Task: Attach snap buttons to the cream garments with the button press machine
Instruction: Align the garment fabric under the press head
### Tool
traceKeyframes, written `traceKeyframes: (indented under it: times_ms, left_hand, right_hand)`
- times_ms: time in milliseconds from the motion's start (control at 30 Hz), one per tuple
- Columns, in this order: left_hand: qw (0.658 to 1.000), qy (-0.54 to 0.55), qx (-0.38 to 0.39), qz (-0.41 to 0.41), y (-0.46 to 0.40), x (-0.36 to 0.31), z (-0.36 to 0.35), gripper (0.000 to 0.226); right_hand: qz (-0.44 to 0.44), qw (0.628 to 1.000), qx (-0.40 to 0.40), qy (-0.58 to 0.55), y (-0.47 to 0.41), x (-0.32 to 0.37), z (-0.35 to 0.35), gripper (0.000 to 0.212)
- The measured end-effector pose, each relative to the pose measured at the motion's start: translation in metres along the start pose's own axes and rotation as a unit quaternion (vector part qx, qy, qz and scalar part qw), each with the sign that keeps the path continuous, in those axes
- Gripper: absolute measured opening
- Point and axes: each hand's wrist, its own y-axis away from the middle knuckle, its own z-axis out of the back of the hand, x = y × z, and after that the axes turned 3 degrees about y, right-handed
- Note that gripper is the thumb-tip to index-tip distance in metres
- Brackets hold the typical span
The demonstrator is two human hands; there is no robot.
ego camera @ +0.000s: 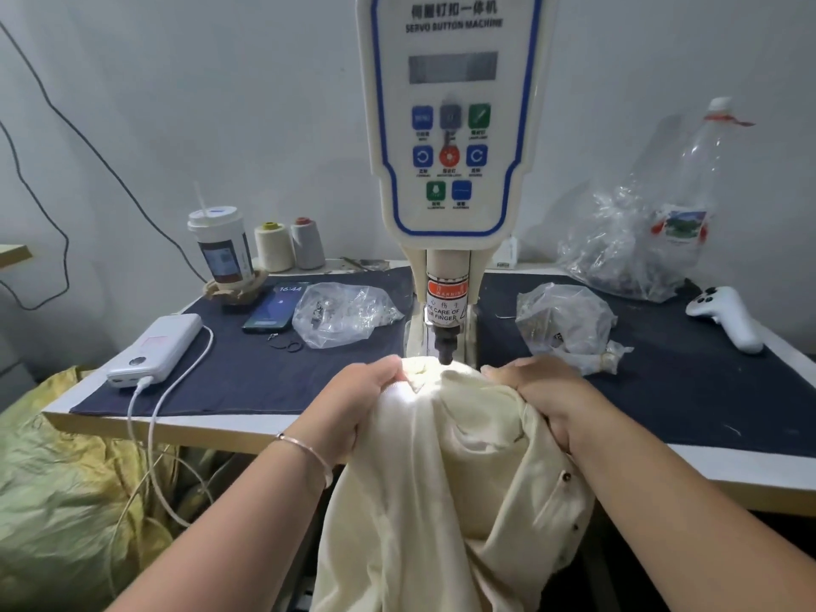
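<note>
Gripping cream garment (446,457); both hands (353,404)

Both hands — left hand (353,404), right hand (541,393) — grip the cream garment (441,479) beneath the press head (445,342).

The button press machine (450,125) is standing at the middle of the surface (247,428), its punch (445,346) hanging just above the garment (441,479), which is draping over the near edge. The left hand (353,404) is holding the fabric left of the punch, the right hand (543,390) right of it. On the left side are lying a power bank (159,351), a phone (274,307) and a plastic bag (344,318), with a cup (223,249) and two thread cones (289,245) behind them. On the right side are lying another bag (565,322) and a controller (728,318), with a bottle (689,192) behind.
</note>
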Motion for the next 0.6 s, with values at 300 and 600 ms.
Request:
traceKeyframes:
  times_ms: [300,600]
  left_hand:
    - [0.987,0.096,0.118,-0.054,0.04,0.028,0.03,0.081]
    - [0.973,-0.001,0.208,-0.102,0.11,-0.022,0.055,0.021]
  right_hand:
    - [0.234,0.967,-0.032,0.091,0.039,-0.029,-0.015,0.024]
    - [0.265,0.949,0.163,-0.051,0.101,0.019,0.012,0.027]
